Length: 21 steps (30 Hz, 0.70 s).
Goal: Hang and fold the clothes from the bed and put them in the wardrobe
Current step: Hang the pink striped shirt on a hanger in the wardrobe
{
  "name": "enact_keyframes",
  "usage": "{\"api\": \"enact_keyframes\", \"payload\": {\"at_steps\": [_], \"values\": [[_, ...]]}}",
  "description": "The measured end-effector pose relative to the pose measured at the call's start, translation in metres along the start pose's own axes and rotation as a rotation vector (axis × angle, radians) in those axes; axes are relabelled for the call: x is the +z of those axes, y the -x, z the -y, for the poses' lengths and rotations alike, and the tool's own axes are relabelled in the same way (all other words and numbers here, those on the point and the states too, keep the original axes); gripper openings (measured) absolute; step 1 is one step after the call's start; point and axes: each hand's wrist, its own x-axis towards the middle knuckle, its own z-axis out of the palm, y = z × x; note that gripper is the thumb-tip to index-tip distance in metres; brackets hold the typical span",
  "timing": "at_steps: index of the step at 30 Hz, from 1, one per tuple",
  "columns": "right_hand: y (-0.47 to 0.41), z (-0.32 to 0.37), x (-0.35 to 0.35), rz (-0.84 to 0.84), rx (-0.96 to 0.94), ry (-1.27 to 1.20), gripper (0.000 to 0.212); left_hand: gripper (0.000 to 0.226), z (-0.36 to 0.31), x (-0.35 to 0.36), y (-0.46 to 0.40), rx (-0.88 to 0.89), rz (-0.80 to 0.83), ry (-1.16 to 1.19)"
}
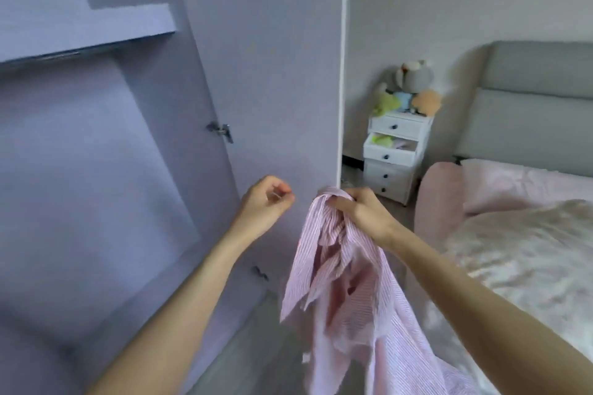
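Shirt: a pink striped shirt (pixel 349 292) hangs at 6 o'clock of the view, bunched at its top and trailing down past the lower edge, in front of the wardrobe door (pixel 266 74).
Right hand: the right hand (pixel 359 208) grips the bunched top of the shirt, fingers curled round the cloth.
Left hand: the left hand (pixel 266 202) is at 9 o'clock of the right hand, just apart from the shirt, fingers curled in; whether they pinch anything small I cannot tell.
Wardrobe: its open inside and a shelf (pixel 86 32) fill the view toward 10 o'clock.
Bed: the bed (pixel 519 244) lies at 3 o'clock.
Drawers: a white chest of drawers (pixel 394 154) at 1 o'clock, one drawer open, soft toys (pixel 414 86) on top.
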Motion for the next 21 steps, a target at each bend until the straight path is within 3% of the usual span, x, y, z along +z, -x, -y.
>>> {"api": "enact_keyframes", "payload": {"at_steps": [3,8,12,14,17,21], "values": [[-0.033,0.019,0.044,0.104,-0.014,-0.026,0.017,0.013,0.011,-0.043,0.020,0.043,0.042,0.085],[-0.079,0.058,0.108,0.275,-0.065,-0.025,0.023,0.049,0.033,-0.087,0.027,0.061,-0.164,-0.205],[-0.114,0.070,0.138,0.404,-0.070,0.044,0.030,0.015,0.049,-0.138,0.009,0.047,-0.404,-0.405],[-0.133,0.074,0.150,0.482,-0.081,0.116,0.033,0.006,0.057,-0.171,-0.002,-0.004,-0.350,-0.421],[-0.160,0.078,0.167,0.581,-0.136,0.246,0.025,0.019,0.062,-0.208,-0.013,-0.029,-0.218,-0.357],[-0.193,0.065,0.198,0.524,-0.229,0.459,0.010,0.018,0.065,-0.230,-0.027,-0.012,-0.199,-0.322]]}}
